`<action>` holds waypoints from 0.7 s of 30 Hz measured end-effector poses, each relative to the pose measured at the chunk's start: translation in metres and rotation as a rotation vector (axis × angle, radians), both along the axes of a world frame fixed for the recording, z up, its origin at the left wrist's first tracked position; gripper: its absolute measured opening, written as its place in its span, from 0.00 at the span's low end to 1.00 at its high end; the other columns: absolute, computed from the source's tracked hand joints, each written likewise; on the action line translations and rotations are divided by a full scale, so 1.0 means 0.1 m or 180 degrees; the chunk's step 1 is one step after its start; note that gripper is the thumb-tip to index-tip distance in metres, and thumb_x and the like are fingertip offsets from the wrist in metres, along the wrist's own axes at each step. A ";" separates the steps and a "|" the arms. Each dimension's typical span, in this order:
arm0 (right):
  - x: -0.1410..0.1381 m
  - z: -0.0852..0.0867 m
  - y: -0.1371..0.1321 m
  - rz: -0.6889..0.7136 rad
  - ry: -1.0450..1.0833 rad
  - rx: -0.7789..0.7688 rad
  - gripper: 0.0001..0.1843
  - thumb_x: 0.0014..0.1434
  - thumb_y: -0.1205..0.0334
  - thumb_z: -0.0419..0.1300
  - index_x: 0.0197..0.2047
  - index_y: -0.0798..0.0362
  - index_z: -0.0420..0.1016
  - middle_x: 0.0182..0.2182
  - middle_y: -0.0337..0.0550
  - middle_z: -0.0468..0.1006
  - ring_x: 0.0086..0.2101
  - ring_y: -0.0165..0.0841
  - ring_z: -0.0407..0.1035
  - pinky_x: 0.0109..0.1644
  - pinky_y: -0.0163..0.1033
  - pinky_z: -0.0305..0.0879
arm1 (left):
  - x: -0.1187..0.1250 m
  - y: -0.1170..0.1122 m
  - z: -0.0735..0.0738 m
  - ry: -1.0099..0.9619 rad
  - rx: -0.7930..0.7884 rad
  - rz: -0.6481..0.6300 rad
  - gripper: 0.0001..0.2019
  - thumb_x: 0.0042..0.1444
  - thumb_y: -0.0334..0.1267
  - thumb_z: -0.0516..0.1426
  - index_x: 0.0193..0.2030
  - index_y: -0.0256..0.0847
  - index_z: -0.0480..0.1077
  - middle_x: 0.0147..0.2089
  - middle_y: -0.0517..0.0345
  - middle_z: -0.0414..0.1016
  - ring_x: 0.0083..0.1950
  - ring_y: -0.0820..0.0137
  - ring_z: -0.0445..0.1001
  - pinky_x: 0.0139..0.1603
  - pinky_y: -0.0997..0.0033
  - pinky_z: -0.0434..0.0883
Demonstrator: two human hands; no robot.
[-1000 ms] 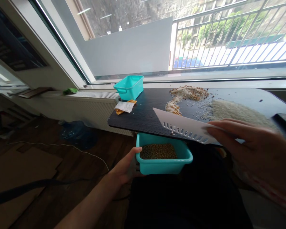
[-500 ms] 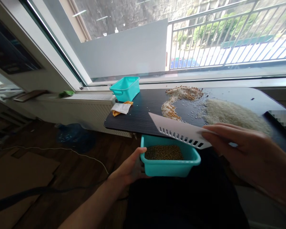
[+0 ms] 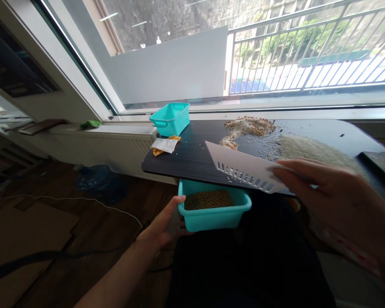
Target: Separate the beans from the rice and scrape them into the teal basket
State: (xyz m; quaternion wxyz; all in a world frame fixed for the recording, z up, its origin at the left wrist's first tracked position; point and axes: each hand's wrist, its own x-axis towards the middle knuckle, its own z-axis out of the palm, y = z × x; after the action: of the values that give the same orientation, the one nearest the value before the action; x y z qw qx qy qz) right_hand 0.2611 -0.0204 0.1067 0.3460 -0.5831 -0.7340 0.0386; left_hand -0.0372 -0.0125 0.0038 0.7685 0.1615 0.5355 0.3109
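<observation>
My left hand is closed on the left end of a turquoise plastic bin, thumb over the rim. Inside the bin lies a layer of small brownish-green beans. The bin is just below the front edge of the dark table. My right hand grips a flat white scraper with a row of slots, tilted above that edge. Beyond the scraper lies a curved heap of white and orange-brown grains. To its right spreads a pile of white rice, partly behind my right hand.
A second turquoise bin stands at the table's back left, near a white packet on an orange cloth. A black-edged flat object lies at the right. A radiator adjoins the table; a blue water bottle lies on the floor.
My left hand has carried the bin of beans leftward and slightly up. My right hand has shifted the scraper a little to the right, its tip now higher. The view has moved slightly.
</observation>
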 end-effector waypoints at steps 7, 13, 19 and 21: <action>0.20 0.02 0.16 -0.0350 -0.0370 -0.0097 0.25 0.59 0.38 0.49 0.36 0.46 0.80 0.29 0.41 0.82 0.27 0.37 0.73 0.29 0.41 0.63 | -0.05 -0.04 0.01 0.0073 0.0100 -0.0039 0.25 0.59 0.51 0.52 0.59 0.39 0.63 0.45 0.46 0.78 0.41 0.60 0.77 0.42 0.61 0.72; 0.08 0.04 0.22 -0.0134 -0.0443 -0.0084 0.23 0.60 0.43 0.49 0.33 0.47 0.80 0.26 0.40 0.80 0.24 0.34 0.70 0.29 0.39 0.60 | 0.08 -0.03 -0.05 -0.0058 0.0052 -0.0281 0.27 0.55 0.54 0.53 0.57 0.39 0.64 0.44 0.47 0.78 0.41 0.59 0.77 0.45 0.57 0.71; 0.02 0.06 0.24 0.0148 -0.0408 0.0130 0.20 0.62 0.47 0.51 0.32 0.48 0.78 0.22 0.36 0.76 0.22 0.30 0.66 0.27 0.35 0.57 | 0.10 -0.02 -0.08 -0.0110 0.0092 -0.0379 0.28 0.52 0.55 0.56 0.55 0.40 0.66 0.44 0.49 0.78 0.40 0.62 0.77 0.43 0.62 0.71; 0.01 0.08 0.26 0.0112 -0.0417 0.0198 0.20 0.62 0.47 0.51 0.33 0.49 0.79 0.23 0.36 0.76 0.23 0.29 0.65 0.28 0.35 0.57 | 0.09 -0.02 -0.08 -0.0094 0.0074 -0.0375 0.27 0.52 0.55 0.56 0.53 0.40 0.67 0.42 0.50 0.78 0.39 0.63 0.76 0.42 0.63 0.71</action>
State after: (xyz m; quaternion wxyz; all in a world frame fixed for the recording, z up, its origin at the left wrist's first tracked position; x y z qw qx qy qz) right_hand 0.2622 0.0053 0.1148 0.3144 -0.5603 -0.7661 -0.0165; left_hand -0.0279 -0.0143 -0.0040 0.7913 0.1971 0.5100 0.2737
